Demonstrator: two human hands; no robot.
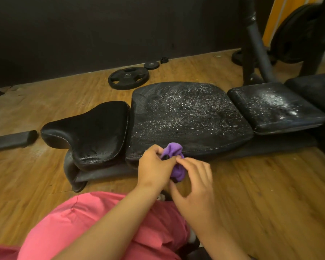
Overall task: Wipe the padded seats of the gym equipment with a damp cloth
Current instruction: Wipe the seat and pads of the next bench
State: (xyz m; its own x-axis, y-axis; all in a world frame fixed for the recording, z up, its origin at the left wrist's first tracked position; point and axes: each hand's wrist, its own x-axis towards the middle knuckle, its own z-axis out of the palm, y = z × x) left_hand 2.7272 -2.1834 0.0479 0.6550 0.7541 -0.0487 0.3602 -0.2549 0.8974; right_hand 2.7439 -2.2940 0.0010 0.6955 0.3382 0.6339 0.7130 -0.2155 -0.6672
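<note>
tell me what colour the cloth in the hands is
Purple. The cloth is bunched between the left hand and right hand, seen in the head view.

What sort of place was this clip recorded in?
Most likely a gym or weight room. A padded bench lies low on a wooden floor, a weight plate lies loose by the dark wall, and a loaded rack stands behind.

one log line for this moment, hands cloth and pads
left hand: grips purple cloth | right hand: fingers at cloth | cloth: bunched, off pads | middle pad: white specks, unwiped
</note>
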